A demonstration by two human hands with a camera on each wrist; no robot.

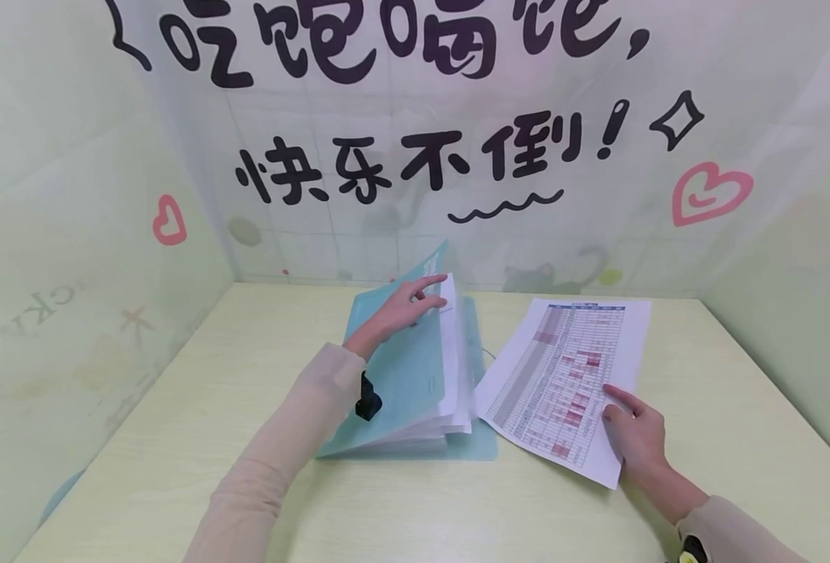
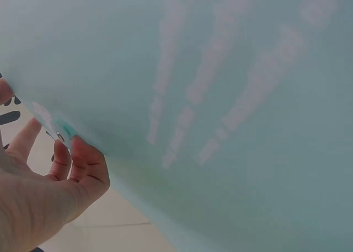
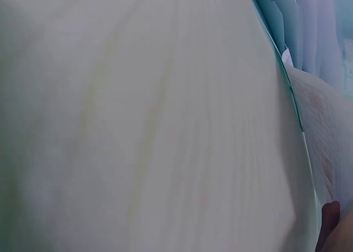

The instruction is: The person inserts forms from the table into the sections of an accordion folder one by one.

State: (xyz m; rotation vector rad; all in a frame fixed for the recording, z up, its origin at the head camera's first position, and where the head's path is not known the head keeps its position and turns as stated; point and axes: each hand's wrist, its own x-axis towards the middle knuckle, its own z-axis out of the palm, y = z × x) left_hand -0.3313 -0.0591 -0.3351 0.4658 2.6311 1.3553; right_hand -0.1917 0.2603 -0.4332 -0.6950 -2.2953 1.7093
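Observation:
A light-blue folder lies on the table with its front cover lifted, and white pages show inside along its right side. My left hand reaches over the cover to its upper right edge. In the left wrist view, the fingers of that hand pinch the edge of the cover. Right of the folder, my right hand grips the right edge of a printed sheet with a table and red-shaded cells. Part of that hand lies behind the sheet. Its right edge is raised off the table.
The pale wooden table extends on both sides of the folder. A white backdrop with dark lettering and drawings rises behind it, with similar panels left and right. Something blue shows at the table's left edge.

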